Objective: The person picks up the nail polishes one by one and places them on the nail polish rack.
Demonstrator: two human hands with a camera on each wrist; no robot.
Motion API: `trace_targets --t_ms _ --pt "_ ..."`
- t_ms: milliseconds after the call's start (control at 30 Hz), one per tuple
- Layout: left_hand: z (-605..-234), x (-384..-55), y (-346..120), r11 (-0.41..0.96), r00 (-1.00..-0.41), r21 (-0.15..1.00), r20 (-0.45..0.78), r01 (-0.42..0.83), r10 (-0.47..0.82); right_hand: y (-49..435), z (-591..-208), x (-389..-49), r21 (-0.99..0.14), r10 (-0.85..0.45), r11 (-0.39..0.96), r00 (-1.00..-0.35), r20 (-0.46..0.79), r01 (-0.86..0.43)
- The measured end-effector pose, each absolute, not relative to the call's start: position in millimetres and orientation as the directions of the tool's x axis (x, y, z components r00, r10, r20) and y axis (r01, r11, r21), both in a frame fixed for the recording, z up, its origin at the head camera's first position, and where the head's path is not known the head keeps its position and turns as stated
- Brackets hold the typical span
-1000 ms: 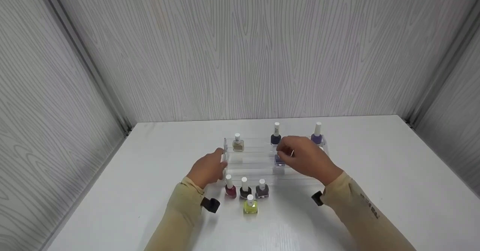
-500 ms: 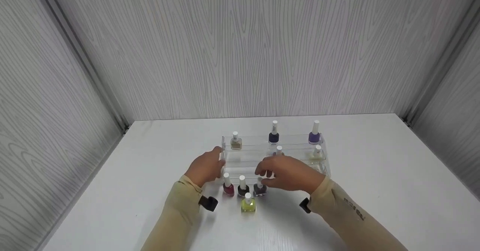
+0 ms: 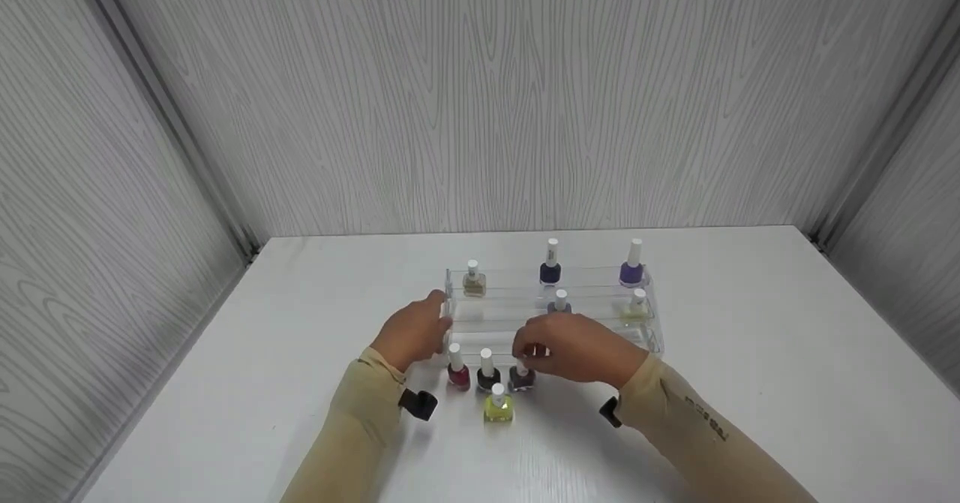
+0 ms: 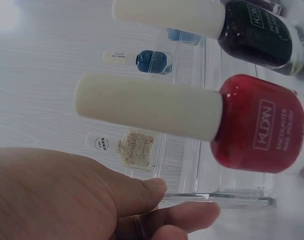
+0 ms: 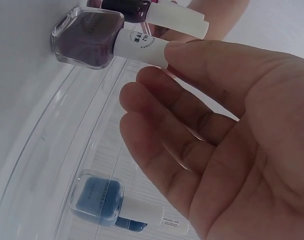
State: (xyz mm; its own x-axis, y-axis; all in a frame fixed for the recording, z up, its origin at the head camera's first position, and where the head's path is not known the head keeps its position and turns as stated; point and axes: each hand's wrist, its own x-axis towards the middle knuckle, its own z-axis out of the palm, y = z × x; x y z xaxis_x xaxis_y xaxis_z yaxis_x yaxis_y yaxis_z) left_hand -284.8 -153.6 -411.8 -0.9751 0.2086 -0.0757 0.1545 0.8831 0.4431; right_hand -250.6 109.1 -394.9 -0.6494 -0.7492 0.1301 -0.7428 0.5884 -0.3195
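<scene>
My left hand [image 3: 411, 332] grips the left side panel of a clear tiered rack [image 3: 480, 329], thumb on one face and fingers on the other, as the left wrist view shows. At the rack's front, my right hand [image 3: 577, 347] pinches the white cap of a grey-purple nail polish bottle [image 5: 89, 37], which stands upright on the table. Beside that bottle are a dark nail polish [image 3: 488, 378] and a red nail polish [image 4: 262, 122]. Nearer the front stands a yellow nail polish [image 3: 498, 410]. The right index fingertip is partly hidden behind the cap.
On the rack's top tier stand a glittery bottle [image 3: 474, 285], a navy bottle [image 3: 550, 273] and a purple bottle [image 3: 631, 273]. One tier lower are a blue bottle [image 5: 97, 200] and a pale yellow bottle [image 3: 635, 309]. Grey wood-grain panels [image 3: 480, 97] enclose the table.
My right hand has left the blue bottle on the middle tier, moving forward-left and down to the grey-purple bottle, whose cap it now pinches. My left hand has stayed on the rack.
</scene>
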Motion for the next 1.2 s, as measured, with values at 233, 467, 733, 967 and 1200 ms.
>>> trace_targets --t_ms 233,467,733,967,1200 --pt "-414 -286 -154 0.886 -0.975 0.437 -0.073 0.158 0.210 111 -394 -250 -0.304 -0.734 0.613 -0.668 0.124 -0.729" --pt "-415 -286 -154 0.887 -0.974 0.430 -0.066 0.167 0.216 110 -396 -251 -0.316 -0.731 0.616 -0.673 0.113 -0.722" --pt "-412 -284 -153 0.891 -0.975 0.420 -0.056 0.171 0.213 110 -397 -251 -0.331 -0.740 0.609 -0.667 0.087 -0.720" --pt "-413 -285 -152 0.886 -0.976 0.437 -0.073 0.154 0.206 118 -396 -251 -0.322 -0.768 0.585 -0.636 0.074 -0.744" --pt "-413 -287 -152 0.888 -0.976 0.438 -0.088 0.140 0.197 123 -391 -253 -0.351 -0.760 0.609 -0.650 0.000 -0.711"
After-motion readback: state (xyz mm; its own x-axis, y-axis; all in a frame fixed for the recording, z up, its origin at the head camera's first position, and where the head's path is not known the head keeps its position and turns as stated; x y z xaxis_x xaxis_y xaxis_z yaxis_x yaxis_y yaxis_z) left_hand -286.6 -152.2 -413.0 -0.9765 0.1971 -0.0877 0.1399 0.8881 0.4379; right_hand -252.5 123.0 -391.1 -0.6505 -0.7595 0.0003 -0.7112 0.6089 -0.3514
